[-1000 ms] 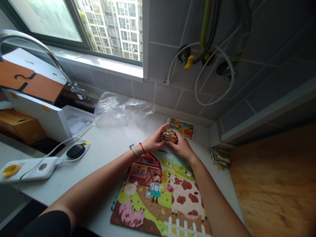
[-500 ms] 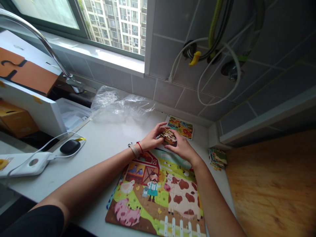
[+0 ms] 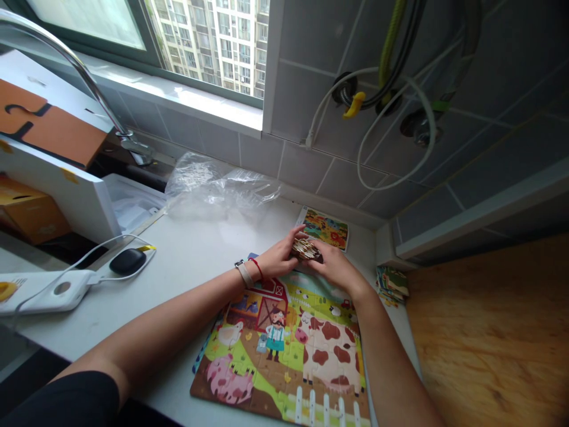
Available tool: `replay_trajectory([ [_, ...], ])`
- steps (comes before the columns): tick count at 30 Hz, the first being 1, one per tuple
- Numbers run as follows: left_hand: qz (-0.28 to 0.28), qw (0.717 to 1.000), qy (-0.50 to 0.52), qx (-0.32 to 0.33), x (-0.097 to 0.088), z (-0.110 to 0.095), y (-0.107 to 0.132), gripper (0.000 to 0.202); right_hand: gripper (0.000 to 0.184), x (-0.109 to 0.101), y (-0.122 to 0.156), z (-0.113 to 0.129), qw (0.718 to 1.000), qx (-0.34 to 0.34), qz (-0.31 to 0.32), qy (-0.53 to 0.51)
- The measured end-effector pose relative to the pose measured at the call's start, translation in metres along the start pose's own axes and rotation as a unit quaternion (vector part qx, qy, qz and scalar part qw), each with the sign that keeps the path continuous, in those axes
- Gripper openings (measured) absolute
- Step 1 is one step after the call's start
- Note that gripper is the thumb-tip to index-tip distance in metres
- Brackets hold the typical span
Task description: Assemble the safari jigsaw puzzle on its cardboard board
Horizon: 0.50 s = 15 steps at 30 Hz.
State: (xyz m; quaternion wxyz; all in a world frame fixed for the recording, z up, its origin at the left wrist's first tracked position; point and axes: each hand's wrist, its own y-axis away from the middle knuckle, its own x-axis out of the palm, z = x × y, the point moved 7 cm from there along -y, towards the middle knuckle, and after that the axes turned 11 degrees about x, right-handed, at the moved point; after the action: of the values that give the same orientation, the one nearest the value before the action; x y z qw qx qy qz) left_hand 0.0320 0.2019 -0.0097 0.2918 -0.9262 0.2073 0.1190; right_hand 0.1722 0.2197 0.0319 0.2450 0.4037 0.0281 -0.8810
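Between my two hands is a stack of puzzle pieces [image 3: 306, 249], their pale cut edges turned up. My left hand [image 3: 281, 255] is closed on the stack's left side, with a watch and a red string at the wrist. From the right, my right hand [image 3: 332, 265] grips the same stack, its fingers partly hidden. Both hands are above the far edge of an assembled farm jigsaw puzzle [image 3: 284, 350], which shows a cow, a pig, a farmer and a barn. Just behind the hands lies a small animal picture card [image 3: 326, 228].
Another pile of puzzle pieces [image 3: 392, 284] sits at the right by a wooden board [image 3: 484, 320]. Crumpled clear plastic [image 3: 217, 187] lies along the wall. On the left are a power strip [image 3: 48, 292], a black device [image 3: 127, 261] with a cable, boxes and a faucet [image 3: 136, 148].
Both hands have shifted slightly with the stack, which has tilted a little and moved toward the right and down. The assembled puzzle stays where it was.
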Motion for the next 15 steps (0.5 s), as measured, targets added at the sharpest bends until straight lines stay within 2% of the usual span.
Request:
replay_trajectory([
  [6, -0.008, 0.999, -0.038, 0.024, 0.002, -0.004, 0.002, 0.114, 0.053, 0.012, -0.003, -0.002, 0.999, -0.014, -0.006, -0.034],
  [11, -0.008, 0.999, -0.029, 0.032, 0.000, -0.006, 0.000, 0.118, 0.060, 0.026, -0.007, -0.004, 0.998, -0.012, -0.051, -0.024],
  [13, -0.003, 1.000, 0.001, 0.015, -0.001, -0.003, -0.001, 0.112, 0.057, 0.027, -0.007, -0.004, 0.998, -0.019, -0.059, -0.026],
  [15, -0.017, 0.999, 0.047, -0.018, -0.004, 0.002, -0.001, 0.096, 0.052, 0.026, -0.007, -0.002, 0.997, -0.030, -0.054, -0.036],
])
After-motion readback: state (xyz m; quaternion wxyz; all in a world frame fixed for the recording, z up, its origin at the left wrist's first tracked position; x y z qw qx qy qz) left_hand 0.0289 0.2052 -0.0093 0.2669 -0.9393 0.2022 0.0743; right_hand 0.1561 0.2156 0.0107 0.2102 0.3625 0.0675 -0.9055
